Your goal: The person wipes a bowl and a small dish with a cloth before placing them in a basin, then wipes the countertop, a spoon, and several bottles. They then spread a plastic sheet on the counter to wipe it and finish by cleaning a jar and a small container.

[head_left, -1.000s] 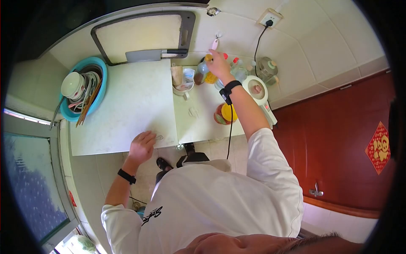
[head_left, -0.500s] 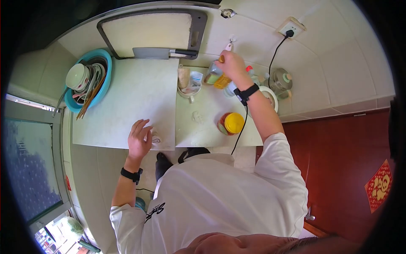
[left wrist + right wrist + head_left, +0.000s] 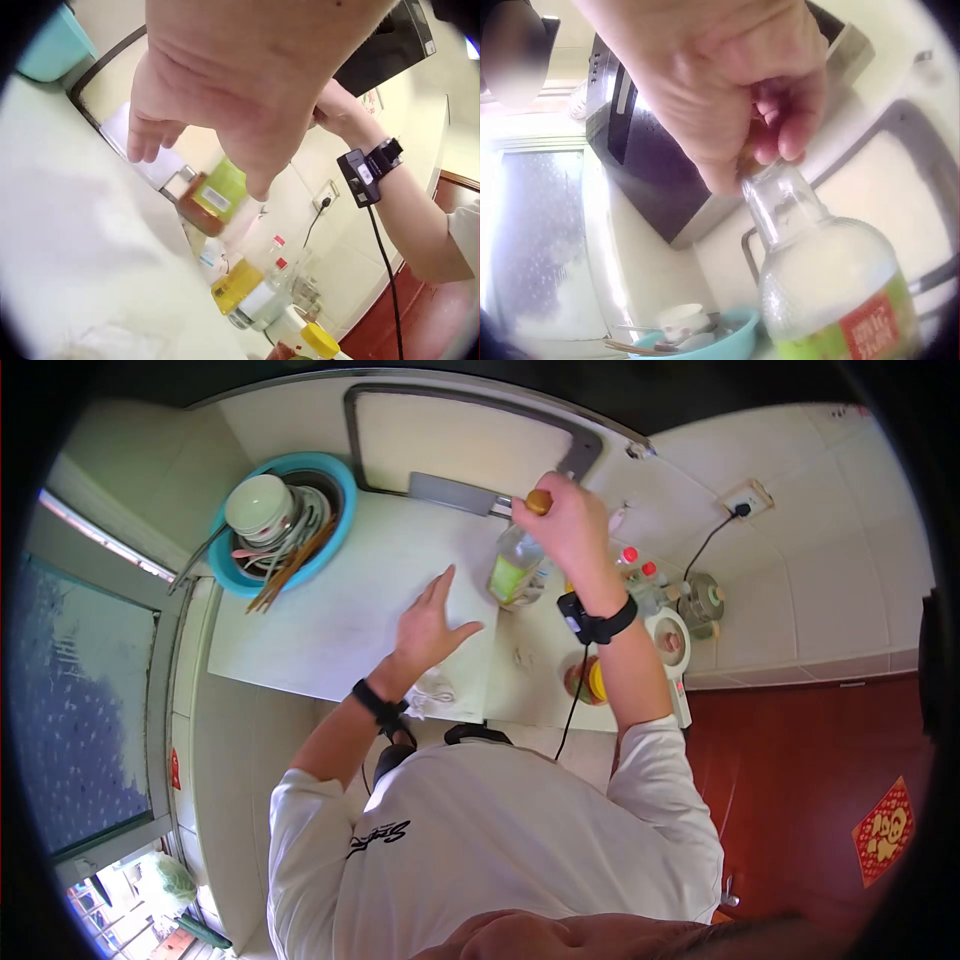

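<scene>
A clear glass bottle (image 3: 515, 572) with a green label and some brown liquid low inside is held up by my right hand (image 3: 577, 528). That hand grips it at the top, around the neck (image 3: 784, 206) and the yellow-brown cap (image 3: 539, 501). Tilted slightly, the bottle hangs over the seam between the two white worktops. My left hand (image 3: 428, 628) is over the left worktop with fingers straight and thumb spread, to the left of the bottle and apart from it. A crumpled white cloth (image 3: 434, 690) lies near the front edge, below the left hand.
A blue basin (image 3: 347, 510) with bowls and chopsticks stands at the back left. A cleaver (image 3: 450, 492) and a framed cutting board (image 3: 460, 435) lean on the wall. Red-capped bottles (image 3: 628, 557), a yellow-lidded jar (image 3: 598, 680) and a white appliance (image 3: 668, 642) are on the right.
My right hand has lifted the bottle from the group at the back and brought it left and nearer. My left hand has risen from beside the cloth and spread its fingers. The view has shifted.
</scene>
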A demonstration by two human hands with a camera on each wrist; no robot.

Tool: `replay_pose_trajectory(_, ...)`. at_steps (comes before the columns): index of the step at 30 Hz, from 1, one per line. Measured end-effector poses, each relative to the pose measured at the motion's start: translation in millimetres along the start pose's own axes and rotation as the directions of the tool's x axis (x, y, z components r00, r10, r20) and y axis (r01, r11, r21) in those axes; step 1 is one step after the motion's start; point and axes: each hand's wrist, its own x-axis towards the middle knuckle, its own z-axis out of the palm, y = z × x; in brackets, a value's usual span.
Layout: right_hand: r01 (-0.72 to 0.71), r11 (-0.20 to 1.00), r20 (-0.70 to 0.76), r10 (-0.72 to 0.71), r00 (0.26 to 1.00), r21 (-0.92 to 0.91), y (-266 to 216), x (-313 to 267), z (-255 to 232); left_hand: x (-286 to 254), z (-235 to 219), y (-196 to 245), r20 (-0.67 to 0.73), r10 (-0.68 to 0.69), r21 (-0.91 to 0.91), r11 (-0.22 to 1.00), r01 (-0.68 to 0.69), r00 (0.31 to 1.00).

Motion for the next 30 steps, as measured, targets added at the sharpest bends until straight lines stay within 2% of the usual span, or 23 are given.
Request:
replay_pose_trajectory(1, 0.014, 1.000, 0.001, -0.014, 1.000, -0.001, -11.9, 0.2, 16.3, 7.9, 0.0, -5.2, -0.013, -0.003, -0.002, 1.000, 0.003, 1.000)
replay_pose_trajectory(3, -0.023, 0.999, 0.004, 0.023, 1.000, 0.042, -33.9, 0.7, 48.4, 23.2, -3.2, -15.6, 0.053, -0.105, -0.033, 0.994, 0.107, 0.993)
replay_pose_trajectory(4, -0.015, 0.999, -0.005, 0.015, 1.000, 0.040, -45.2, 1.5, 61.6, 30.3, -9.1, -17.6, 0.073, -0.238, 0.006, 0.971, 0.238, 0.969)
replay_pose_trajectory(5, -0.010, 0.999, -0.005, 0.011, 1.000, 0.032, -55.7, 3.2, 73.7, 36.8, -9.1, -33.7, 0.070, -0.235, -0.003, 0.972, 0.235, 0.970)
replay_pose_trajectory(7, -0.062, 0.997, -0.039, 0.064, 0.997, 0.051, -72.8, 7.6, 95.2, 50.4, -6.9, -74.7, -0.041, -0.219, -0.097, 0.972, 0.214, 0.975)
replay_pose_trajectory(8, -0.067, 0.997, -0.061, 0.070, 0.996, 0.049, -78.3, 9.6, 104.5, 55.3, -8.4, -90.5, -0.040, -0.215, -0.106, 0.972, 0.210, 0.976)
replay_pose_trajectory(10, -0.079, 0.995, -0.067, 0.083, 0.994, 0.060, -87.7, 16.1, 115.7, 63.0, -16.0, -109.2, -0.112, -0.113, -0.075, 0.992, 0.105, 0.987)
replay_pose_trajectory(12, -0.094, 0.993, -0.077, 0.099, 0.992, 0.075, -93.3, 20.1, 122.1, 73.5, -20.9, -122.6, -0.108, -0.093, -0.107, 0.991, 0.082, 0.990)
replay_pose_trajectory(14, -0.130, 0.981, 0.013, 0.129, 0.992, 0.141, -96.3, 21.2, 126.1, 77.6, -23.9, -130.5, -0.103, -0.070, -0.135, 0.989, 0.055, 0.992)
replay_pose_trajectory(15, -0.128, 0.983, 0.007, 0.128, 0.992, 0.135, -91.9, 18.5, 132.4, 80.4, -24.6, -134.3, -0.082, -0.093, -0.141, 0.987, 0.081, 0.992)
replay_pose_trajectory(17, -0.310, 0.829, 0.073, 0.313, 0.947, 0.466, -65.2, 2.2, 160.1, 86.1, -27.1, -138.4, -0.071, -0.113, -0.153, 0.983, 0.101, 0.991)
replay_pose_trajectory(19, -0.445, 0.665, 0.240, 0.381, 0.893, 0.600, -12.5, -29.5, 210.3, 84.2, -29.7, -140.6, -0.034, -0.095, -0.157, 0.984, 0.089, 0.995)
replay_pose_trajectory(20, -0.441, 0.669, 0.236, 0.379, 0.895, 0.598, -4.8, -40.2, 221.6, 83.0, -30.9, -139.9, -0.037, -0.092, -0.160, 0.983, 0.085, 0.995)
replay_pose_trajectory(22, -0.502, 0.704, 0.401, 0.325, 0.857, 0.502, -5.2, -57.5, 236.6, 79.5, -31.6, -137.6, 0.037, -0.171, -0.199, 0.964, 0.175, 0.985)
replay_pose_trajectory(26, -0.496, 0.652, 0.451, 0.254, 0.856, 0.574, -14.1, -50.0, 256.6, 63.9, -31.9, -137.4, 0.062, -0.249, -0.123, 0.959, 0.255, 0.967)
replay_pose_trajectory(27, -0.490, 0.698, 0.437, 0.274, 0.857, 0.522, -20.2, -44.9, 256.0, 55.0, -32.2, -140.8, 0.065, -0.248, -0.120, 0.960, 0.254, 0.967)
replay_pose_trajectory(29, -0.485, 0.738, 0.419, 0.298, 0.858, 0.469, -28.7, -35.9, 258.0, 36.1, -31.8, -152.7, 0.002, -0.078, -0.117, 0.990, 0.077, 0.997)
replay_pose_trajectory(30, -0.463, 0.776, 0.390, 0.303, 0.869, 0.429, -31.9, -29.7, 260.8, 26.0, -32.7, -156.9, 0.007, -0.074, -0.114, 0.991, 0.075, 0.997)
